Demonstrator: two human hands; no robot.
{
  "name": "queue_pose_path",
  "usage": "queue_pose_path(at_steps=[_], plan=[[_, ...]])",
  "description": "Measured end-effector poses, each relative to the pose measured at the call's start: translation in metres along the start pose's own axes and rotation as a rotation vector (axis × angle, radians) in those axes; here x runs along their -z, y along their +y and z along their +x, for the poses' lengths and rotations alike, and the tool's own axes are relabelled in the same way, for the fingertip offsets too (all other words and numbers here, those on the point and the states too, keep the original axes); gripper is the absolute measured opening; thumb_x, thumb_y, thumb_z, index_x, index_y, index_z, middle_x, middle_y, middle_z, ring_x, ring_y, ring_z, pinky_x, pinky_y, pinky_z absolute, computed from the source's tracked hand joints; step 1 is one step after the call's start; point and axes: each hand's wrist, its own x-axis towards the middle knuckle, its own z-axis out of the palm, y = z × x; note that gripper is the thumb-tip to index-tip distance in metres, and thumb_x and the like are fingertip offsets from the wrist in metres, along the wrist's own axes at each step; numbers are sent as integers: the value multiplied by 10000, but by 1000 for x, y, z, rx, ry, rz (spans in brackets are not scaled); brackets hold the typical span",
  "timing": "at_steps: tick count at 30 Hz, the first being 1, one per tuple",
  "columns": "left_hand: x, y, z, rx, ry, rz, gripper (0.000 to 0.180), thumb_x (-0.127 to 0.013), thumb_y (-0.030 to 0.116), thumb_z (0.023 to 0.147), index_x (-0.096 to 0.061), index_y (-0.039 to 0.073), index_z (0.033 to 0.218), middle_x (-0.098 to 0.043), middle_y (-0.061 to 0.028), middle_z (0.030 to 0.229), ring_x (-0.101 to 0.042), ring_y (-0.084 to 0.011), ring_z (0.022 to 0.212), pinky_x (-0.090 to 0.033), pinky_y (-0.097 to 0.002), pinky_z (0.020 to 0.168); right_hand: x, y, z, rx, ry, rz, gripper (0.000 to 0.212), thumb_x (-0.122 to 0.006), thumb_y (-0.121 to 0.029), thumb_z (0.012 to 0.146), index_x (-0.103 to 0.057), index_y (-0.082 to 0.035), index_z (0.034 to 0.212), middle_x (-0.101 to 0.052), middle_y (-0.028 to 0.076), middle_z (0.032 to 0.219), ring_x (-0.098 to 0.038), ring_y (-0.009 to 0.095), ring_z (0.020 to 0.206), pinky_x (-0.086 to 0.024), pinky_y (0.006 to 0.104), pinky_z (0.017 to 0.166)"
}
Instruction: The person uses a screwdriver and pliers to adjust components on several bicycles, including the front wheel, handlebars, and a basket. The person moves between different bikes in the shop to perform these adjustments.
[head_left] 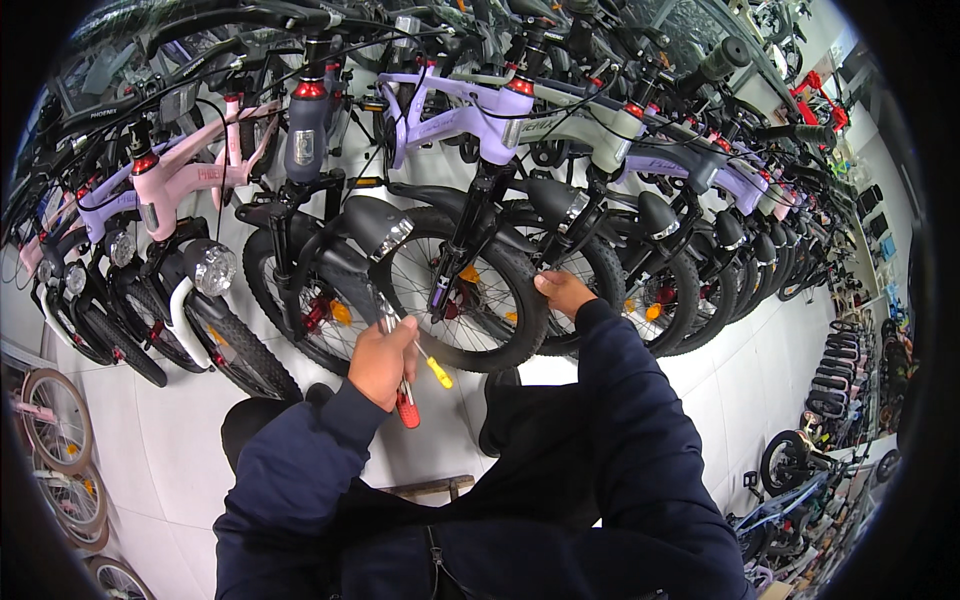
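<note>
In my left hand (383,362), closed, are two slim tools. One is a screwdriver with a yellow handle (438,373); the other ends in a red handle (407,410) below the fist. Metal shafts show above the fingers, close to the black front fender of the dark bicycle (306,135). My right hand (565,291) has its fingers curled at the right edge of a knobbly black front tyre (523,318). That wheel belongs to a lilac bicycle (455,120); the fingertips are partly hidden.
Bicycles stand in a tight row, front wheels toward me, including a pink bicycle (190,180) with a round headlight (210,267). Loose wheels (60,420) lean at the left. A blue bicycle (785,505) and shelved goods are at the right. A low stool's edge (430,487) shows below me.
</note>
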Motion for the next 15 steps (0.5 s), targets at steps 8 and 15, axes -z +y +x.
queue_pose_path(at_steps=[8,15], plan=[[0,-3,0,17,-14,-1,229,-576,242,949,-525,62,817,-498,-18,665,-437,-106,471,-388,-276,437,-5,-2,7,87,37,-123,408,-611,-348,931,-641,16,1113,-664,45,921,-583,153,801,-467,310,745],[-7,0,0,-7,31,-19,200,-547,199,941,-524,38,824,-485,-23,609,-431,-114,437,-362,-271,419,-7,-14,0,148,158,-405,478,-649,-380,889,-648,46,1106,-691,202,963,-666,281,896,-483,338,834]])
